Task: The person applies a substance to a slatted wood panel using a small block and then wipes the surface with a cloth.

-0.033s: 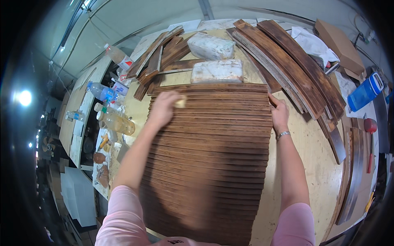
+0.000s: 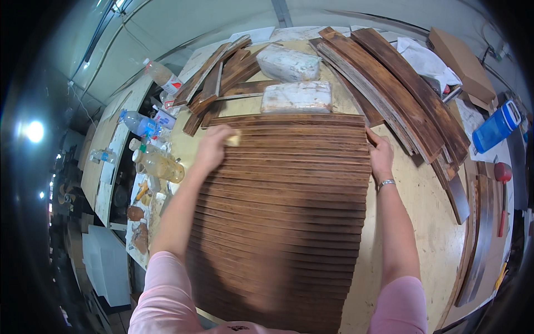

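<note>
Many dark brown wooden slats (image 2: 289,172) lie side by side in a broad ridged panel across the middle of the table. My left hand (image 2: 214,147), slightly blurred, is closed round a small pale yellow sponge-like pad (image 2: 233,138) and presses it on the slats near their upper left ends. At the upper right edge, my right hand (image 2: 381,153) grips the side of the slats, some fingers hidden by it. Just beyond the top slat sits a white wrapped block (image 2: 296,97), with a second white block (image 2: 288,61) behind it.
Loose dark boards (image 2: 236,72) are heaped at the back left; longer boards (image 2: 384,83) stack at the back right. Plastic bottles (image 2: 161,165) line the left side. A blue jug (image 2: 494,128), a red-handled tool (image 2: 503,183) and a cardboard box (image 2: 461,61) stand right.
My left hand has slid a little to the left with the pale yellow pad. My right hand keeps its place at the slats' edge.
</note>
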`<move>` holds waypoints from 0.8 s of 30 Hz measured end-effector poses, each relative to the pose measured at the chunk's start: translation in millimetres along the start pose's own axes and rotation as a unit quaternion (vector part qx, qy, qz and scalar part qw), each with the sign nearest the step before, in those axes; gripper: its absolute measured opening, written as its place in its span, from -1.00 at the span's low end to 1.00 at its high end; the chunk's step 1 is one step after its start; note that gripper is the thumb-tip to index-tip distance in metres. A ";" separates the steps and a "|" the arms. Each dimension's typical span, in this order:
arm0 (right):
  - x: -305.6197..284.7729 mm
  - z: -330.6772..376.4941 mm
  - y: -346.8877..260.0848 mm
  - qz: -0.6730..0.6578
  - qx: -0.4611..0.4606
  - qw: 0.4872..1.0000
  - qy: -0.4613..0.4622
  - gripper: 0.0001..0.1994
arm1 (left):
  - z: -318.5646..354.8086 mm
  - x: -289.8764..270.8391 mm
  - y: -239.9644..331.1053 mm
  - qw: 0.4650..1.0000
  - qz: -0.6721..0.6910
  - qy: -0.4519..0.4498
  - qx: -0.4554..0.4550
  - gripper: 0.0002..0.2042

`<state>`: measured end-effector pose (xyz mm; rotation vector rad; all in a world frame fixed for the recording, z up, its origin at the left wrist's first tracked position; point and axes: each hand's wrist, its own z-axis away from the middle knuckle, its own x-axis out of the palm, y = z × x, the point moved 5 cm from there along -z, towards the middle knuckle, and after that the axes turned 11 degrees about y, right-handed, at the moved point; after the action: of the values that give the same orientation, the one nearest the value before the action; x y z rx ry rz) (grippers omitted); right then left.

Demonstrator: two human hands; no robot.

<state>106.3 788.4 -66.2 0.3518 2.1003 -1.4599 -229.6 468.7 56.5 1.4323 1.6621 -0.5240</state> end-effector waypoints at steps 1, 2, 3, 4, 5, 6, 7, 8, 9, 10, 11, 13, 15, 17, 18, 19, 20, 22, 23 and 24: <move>-2.0 -2.4 4.5 0.005 0.003 1.000 -0.002 -0.46 | 5.2 -13.8 -23.4 1.000 -0.006 0.001 -0.018 -0.58; 2.7 -1.7 2.4 0.002 0.004 1.000 -0.010 -0.46 | 18.3 -31.0 -63.1 0.996 -0.028 0.006 -0.083 -0.58; 4.8 0.7 -3.7 -0.001 0.007 1.000 -0.014 -0.47 | 31.0 -43.2 -96.0 0.988 -0.049 0.010 -0.149 -0.57; 1.6 0.4 -4.5 0.000 0.012 1.000 -0.013 -0.47 | 32.1 -49.8 -109.1 0.974 -0.094 -0.001 -0.209 -0.57; 1.4 0.6 -5.0 -0.001 0.016 1.000 -0.012 -0.47 | 36.4 -56.3 -120.2 0.954 -0.139 -0.012 -0.267 -0.56; 0.4 -0.6 -3.0 -0.011 0.019 1.000 -0.006 -0.46 | 35.4 -57.5 -113.0 0.964 -0.134 0.050 -0.226 -0.56; 2.6 -0.4 -0.6 -0.022 0.021 1.000 -0.003 -0.46 | 33.2 -51.5 -102.6 0.976 -0.088 0.062 -0.191 -0.56; 5.5 -0.3 1.3 -0.034 0.023 0.999 0.000 -0.46 | 30.2 -42.8 -91.0 0.984 -0.042 0.074 -0.155 -0.56; 6.3 -0.2 3.4 -0.041 0.025 0.999 0.000 -0.46 | 28.0 -31.1 -75.7 0.989 0.006 0.086 -0.120 -0.57; 2.7 -2.4 9.3 -0.043 0.027 0.999 0.005 -0.46 | 18.3 -17.8 -40.8 0.996 0.047 0.045 -0.066 -0.58; -1.7 -5.2 16.3 -0.046 0.030 0.998 0.010 -0.46 | 8.6 -13.4 -5.0 0.996 0.087 0.004 -0.011 -0.60; 4.3 -7.3 21.6 -0.067 0.020 0.997 0.010 -0.47 | 13.6 -19.6 -5.6 0.998 0.055 -0.019 0.012 -0.60; 13.0 -5.9 19.2 -0.075 0.008 0.997 0.007 -0.46 | 36.3 -38.6 -54.4 0.996 -0.039 -0.005 -0.082 -0.59; 10.6 -3.6 12.3 -0.060 0.014 0.998 0.007 -0.46 | 50.9 -45.4 -59.7 0.985 -0.050 0.006 -0.162 -0.58; 10.3 -1.5 7.8 -0.055 0.018 0.998 0.006 -0.46 | 61.1 -46.1 -59.7 0.982 -0.026 0.021 -0.184 -0.59; 9.4 -2.3 8.8 -0.054 0.019 0.998 0.004 -0.46 | 64.4 -46.8 -52.7 0.978 0.002 0.036 -0.205 -0.59; 8.8 -3.0 9.6 -0.053 0.020 0.998 0.001 -0.45 | 64.2 -35.8 -37.2 0.983 0.014 0.047 -0.175 -0.60; 3.7 -3.5 11.3 -0.049 0.022 0.999 0.000 -0.44 | 48.2 -9.1 14.1 0.990 0.048 0.052 -0.118 -0.59; 1.5 -3.3 11.7 -0.042 0.021 0.999 0.002 -0.44 | 31.5 0.8 52.8 0.995 0.041 0.028 -0.084 -0.60; 0.5 -2.7 9.7 -0.036 0.018 0.999 0.003 -0.44 | 23.0 14.1 82.3 0.996 0.063 0.039 -0.049 -0.63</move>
<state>110.0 794.5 -73.3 0.2971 2.1149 -1.5410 -144.0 480.1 50.0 1.4905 1.6229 -0.3158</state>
